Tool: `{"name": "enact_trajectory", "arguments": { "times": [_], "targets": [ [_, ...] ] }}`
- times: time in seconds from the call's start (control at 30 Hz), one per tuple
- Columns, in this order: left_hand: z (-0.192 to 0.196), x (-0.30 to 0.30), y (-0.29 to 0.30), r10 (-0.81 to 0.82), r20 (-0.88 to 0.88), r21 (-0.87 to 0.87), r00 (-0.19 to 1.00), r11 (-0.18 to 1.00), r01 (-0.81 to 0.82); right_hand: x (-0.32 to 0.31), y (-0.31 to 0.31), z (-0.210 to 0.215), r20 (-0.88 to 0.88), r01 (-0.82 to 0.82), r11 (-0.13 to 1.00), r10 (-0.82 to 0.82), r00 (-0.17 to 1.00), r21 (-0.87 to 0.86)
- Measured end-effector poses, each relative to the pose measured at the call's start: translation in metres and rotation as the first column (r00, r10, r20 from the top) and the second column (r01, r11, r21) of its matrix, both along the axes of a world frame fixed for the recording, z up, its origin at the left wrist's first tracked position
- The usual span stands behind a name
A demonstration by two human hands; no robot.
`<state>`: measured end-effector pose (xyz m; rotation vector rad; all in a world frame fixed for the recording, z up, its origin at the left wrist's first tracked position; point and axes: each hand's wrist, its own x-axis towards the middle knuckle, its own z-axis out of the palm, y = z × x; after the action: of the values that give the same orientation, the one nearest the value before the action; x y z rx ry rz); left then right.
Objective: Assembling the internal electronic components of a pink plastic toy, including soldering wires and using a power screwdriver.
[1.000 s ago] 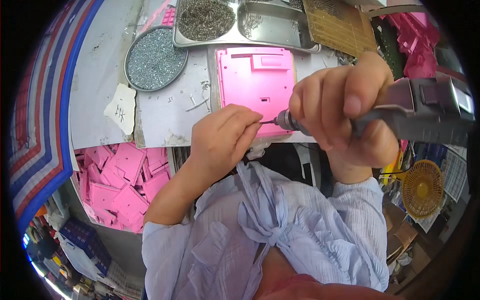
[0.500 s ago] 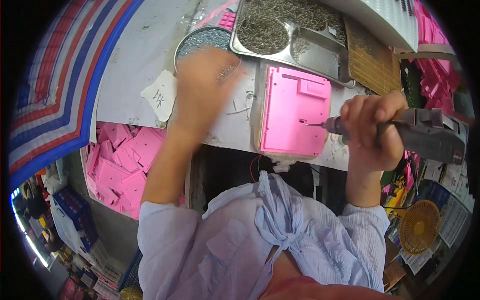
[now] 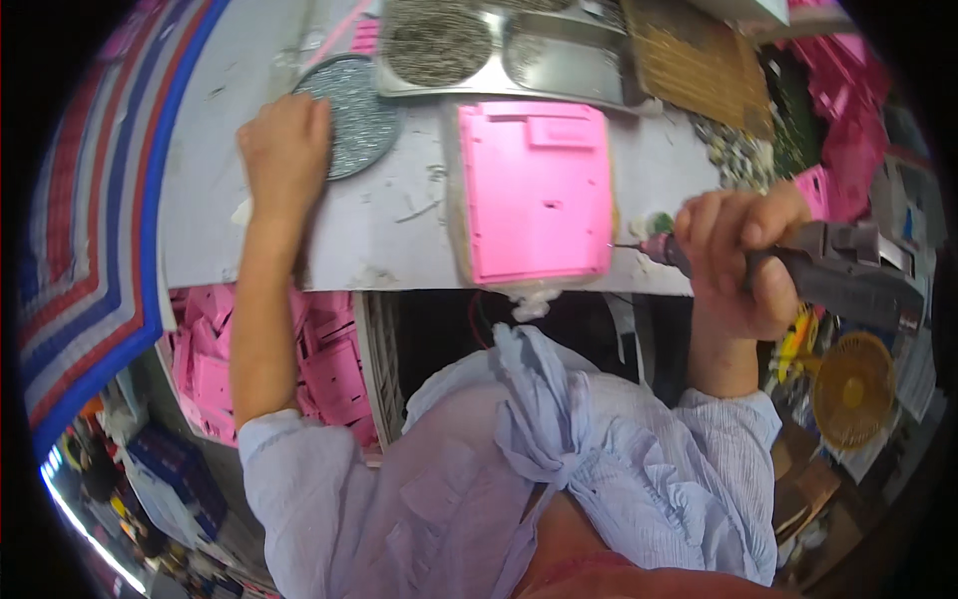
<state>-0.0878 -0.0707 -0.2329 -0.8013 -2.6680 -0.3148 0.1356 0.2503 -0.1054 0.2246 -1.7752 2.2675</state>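
Pink plastic panel: face up on the white workbench [image 3: 399,245], in the middle, just nearer than the steel tray [image 3: 574,72]; the panel [image 3: 539,235] lies apart from both hands.
Screw dish hazard: the left hand [image 3: 287,145] is at the left rim of the round dish [image 3: 397,138]; a knuckle or wrist catching that rim could tip it and scatter the silvery screws [image 3: 361,115].
Bit hazard: the driver bit [image 3: 627,247] ends right by the panel's right edge; a leftward drift of the right hand [image 3: 743,260] could scratch the pink plastic. Contact cannot be told.
Left hand pose: back upward, fingers curled under, thumb on the right side; forearm reaching far, above the heap of pink parts [image 3: 334,379] at near left.
Left fingers: tips hidden, so I cannot tell whether they pinch a screw.
Right hand pose: raised at the right, forearm rising from the near side, bit aimed left.
Right fingers: wrapped firmly around the electric screwdriver [image 3: 848,285].
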Motion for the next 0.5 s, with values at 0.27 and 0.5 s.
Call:
{"name": "enact_trajectory", "arguments": {
  "times": [0.27, 0.5],
  "targets": [
    [0.011, -0.006, 0.003, -0.044, 0.134, 0.157, 0.99, 0.987, 0.023, 0.03, -0.001, -0.007, 0.038, -0.03, 0.995, 0.033, 0.999, -0.091],
    [0.021, 0.006, -0.001, 0.052, 0.423, 0.197, 0.905, 0.969, -0.148, 0.037, 0.0, -0.016, 0.007, -0.107, 0.99, 0.108, 0.994, -0.087]
  ]
}}
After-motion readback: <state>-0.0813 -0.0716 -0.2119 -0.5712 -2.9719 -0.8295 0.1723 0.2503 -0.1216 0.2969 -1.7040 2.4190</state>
